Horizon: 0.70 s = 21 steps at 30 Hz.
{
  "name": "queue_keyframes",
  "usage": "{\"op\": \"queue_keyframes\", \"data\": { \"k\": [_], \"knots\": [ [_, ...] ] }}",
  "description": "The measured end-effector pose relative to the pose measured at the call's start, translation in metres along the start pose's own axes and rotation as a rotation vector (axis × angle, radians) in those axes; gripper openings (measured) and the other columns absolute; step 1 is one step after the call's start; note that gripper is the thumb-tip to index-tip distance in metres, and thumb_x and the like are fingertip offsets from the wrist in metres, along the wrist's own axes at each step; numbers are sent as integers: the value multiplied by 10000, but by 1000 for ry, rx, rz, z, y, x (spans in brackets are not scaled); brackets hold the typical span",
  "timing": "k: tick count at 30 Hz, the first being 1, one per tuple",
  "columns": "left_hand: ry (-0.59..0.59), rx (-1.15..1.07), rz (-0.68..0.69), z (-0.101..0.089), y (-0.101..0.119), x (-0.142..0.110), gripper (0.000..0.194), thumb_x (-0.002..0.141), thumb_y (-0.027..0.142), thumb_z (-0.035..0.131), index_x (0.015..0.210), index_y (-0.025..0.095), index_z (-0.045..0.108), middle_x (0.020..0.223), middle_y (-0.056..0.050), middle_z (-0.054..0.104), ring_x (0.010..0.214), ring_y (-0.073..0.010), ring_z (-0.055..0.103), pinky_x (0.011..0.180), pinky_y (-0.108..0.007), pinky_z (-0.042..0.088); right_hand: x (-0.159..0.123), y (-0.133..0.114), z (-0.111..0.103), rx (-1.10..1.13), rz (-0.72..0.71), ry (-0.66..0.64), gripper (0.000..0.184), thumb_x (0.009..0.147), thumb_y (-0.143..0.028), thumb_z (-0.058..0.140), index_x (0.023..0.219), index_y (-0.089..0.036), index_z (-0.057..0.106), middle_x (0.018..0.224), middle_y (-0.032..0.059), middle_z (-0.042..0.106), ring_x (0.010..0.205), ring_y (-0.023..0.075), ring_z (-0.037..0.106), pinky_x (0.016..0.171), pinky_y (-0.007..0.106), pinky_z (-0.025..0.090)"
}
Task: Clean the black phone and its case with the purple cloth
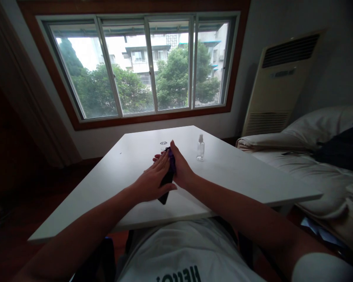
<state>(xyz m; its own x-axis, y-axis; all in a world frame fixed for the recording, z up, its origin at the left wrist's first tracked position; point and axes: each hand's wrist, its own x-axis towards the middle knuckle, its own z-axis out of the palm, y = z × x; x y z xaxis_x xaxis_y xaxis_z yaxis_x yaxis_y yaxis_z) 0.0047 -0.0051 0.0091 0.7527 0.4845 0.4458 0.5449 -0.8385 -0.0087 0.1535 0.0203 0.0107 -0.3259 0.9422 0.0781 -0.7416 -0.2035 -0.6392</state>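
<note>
My left hand [153, 178] and my right hand [181, 168] meet over the white table [238, 172]. Between them is a flat black object like a phone [166, 184], standing on its edge and tilted toward me. My left hand holds it along its left face, fingers stretched along it. My right hand presses a purple cloth [172, 158] against its upper right side. A small clear spray bottle [200, 147] stands upright to the right of my hands. A small round thing [163, 143] lies on the table just beyond my fingertips.
A bed with pale bedding [312, 168] and a dark bag [344, 147] lies to the right. A floor-standing air conditioner [278, 84] stands in the corner. A wide window [141, 66] faces me. The floor to the left is dark.
</note>
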Motion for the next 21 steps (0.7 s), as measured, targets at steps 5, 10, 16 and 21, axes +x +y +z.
{"op": "queue_keyframes", "data": {
  "k": [5,10,16,21],
  "knots": [
    [-43,-5,-9,4,-2,-3,1040,919,624,586,1637,172,-16,1678,-194,75,1551,-366,64,1236,-589,266,6,-13,-5,48,-39,77,558,771,-740,696,858,-195,614,933,83,726,928,245,702,800,377,605],
    [-103,-31,-14,7,-2,-4,1031,931,630,564,1635,168,-32,1680,-188,51,1555,-345,48,1229,-569,285,14,-36,-13,112,-194,114,541,779,-727,696,874,-204,601,893,74,720,922,245,707,797,377,606],
    [-214,19,36,8,4,-5,1090,893,710,553,1632,124,6,1668,-219,38,1553,-344,24,1241,-564,240,21,-60,-22,161,-317,213,525,814,-720,651,893,-206,578,826,59,701,963,264,715,863,429,595],
    [-239,47,80,7,9,-4,1132,878,742,539,1627,128,-47,1666,-215,30,1556,-329,35,1250,-545,220,23,-66,-25,202,-319,254,515,819,-715,644,871,-210,559,796,42,689,964,268,723,877,448,588]
  ]
}}
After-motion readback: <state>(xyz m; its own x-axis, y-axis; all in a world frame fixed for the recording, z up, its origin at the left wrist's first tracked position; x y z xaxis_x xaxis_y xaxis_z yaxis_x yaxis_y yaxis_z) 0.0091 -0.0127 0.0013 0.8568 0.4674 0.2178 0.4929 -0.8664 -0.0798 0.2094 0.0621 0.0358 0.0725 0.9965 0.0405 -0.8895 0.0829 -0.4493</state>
